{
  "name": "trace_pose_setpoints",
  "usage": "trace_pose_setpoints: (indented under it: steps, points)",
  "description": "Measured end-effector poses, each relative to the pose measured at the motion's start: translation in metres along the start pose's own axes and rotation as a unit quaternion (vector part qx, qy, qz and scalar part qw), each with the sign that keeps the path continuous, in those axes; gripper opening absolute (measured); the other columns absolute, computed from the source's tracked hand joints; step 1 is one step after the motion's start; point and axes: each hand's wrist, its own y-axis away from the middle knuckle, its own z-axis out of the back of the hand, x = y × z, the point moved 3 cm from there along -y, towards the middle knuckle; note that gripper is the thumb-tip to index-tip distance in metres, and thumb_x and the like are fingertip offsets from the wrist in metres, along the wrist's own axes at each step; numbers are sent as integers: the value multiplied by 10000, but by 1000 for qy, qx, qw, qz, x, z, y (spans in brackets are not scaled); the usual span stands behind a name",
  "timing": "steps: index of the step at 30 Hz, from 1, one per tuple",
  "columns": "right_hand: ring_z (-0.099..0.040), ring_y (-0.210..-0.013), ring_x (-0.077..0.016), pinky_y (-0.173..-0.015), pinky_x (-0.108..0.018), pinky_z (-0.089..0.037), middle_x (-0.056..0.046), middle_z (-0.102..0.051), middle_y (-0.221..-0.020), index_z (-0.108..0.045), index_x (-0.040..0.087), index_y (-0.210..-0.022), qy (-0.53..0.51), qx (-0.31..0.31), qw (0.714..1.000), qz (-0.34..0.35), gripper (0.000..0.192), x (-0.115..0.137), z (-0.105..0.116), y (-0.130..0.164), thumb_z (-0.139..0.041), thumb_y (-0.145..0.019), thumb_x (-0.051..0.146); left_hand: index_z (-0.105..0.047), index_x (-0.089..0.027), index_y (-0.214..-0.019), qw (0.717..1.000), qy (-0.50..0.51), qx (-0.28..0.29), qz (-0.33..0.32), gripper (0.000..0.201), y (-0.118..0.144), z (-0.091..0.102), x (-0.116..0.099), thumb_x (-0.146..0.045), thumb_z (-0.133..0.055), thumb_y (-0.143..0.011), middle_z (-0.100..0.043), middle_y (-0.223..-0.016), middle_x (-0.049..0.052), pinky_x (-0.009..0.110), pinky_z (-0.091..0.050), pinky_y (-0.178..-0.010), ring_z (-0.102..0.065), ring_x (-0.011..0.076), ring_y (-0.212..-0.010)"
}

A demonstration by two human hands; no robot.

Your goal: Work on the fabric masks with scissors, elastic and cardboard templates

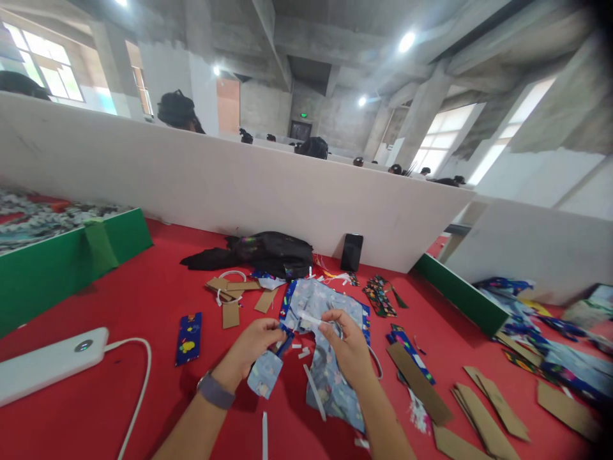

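A thin white strip (310,317) is pinched crosswise between the left hand (253,345) and right hand (347,342), both gripping patterned fabric (330,377) too.

a large workshop hall, seemingly for textile handwork, was laid out in rows of partitioned stations. bare concrete beams and columns (421,108) ran overhead beneath round ceiling lights (406,41), with tall windows (443,137) on both sides. long white partition walls (230,185) divided the benches, and the heads of other workers (178,110) showed above them, row after row. the red desk (143,300) was strewn with printed fabric pieces (330,370), brown cardboard strips (483,421) and paper offcuts, with green dividers (57,265) marking off neighbouring stations that held similar cloth. a white power bank (48,364) lay with its cable.
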Motion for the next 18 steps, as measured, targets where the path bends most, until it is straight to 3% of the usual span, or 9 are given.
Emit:
trace_pose_setpoints:
  steps: [3, 10, 14, 18]
  points:
    - [-563, -876, -197, -806, -305, -408, -28, -633, -917, -615, 204, -948, -42, 8, 999, -33, 275, -3, -3, 0, -531, -799, 420, -549, -149, -663, 1000, 19, 21, 6, 90, 1, -6, 1, -211, -494, -628, -531, -522, -34, 222, -313, -477, -461, 99, -478]
    - [-563, -832, -189, -786, -297, -420, -26, -637, -870, -619, 204, -916, -60, 23, 997, -47, 266, -5, -9, -2, -501, -819, 421, -546, -147, -833, 1000, 5, -13, -7, 266, -5, -13, 13, -149, -530, -568, -526, -550, -61, 205, -270, -473, -427, 81, -484]
    - [-554, -771, -179, -726, -284, -424, -28, -626, -835, -606, 185, -920, -37, -11, 998, -47, 284, -7, -6, -3, -491, -816, 423, -544, -153, -871, 1000, 5, -22, 7, 287, -5, -10, 13, -162, -512, -586, -492, -529, -70, 209, -272, -465, -420, 84, -461]
    - [-543, -723, -167, -678, -276, -422, -27, -613, -807, -604, 181, -923, 22, -20, 999, -22, 274, -7, -5, -3, -463, -835, 398, -550, -157, -938, 999, -16, -26, -23, 295, -3, -8, 7, -216, -519, -650, -475, -530, -71, 207, -272, -457, -410, 84, -460]
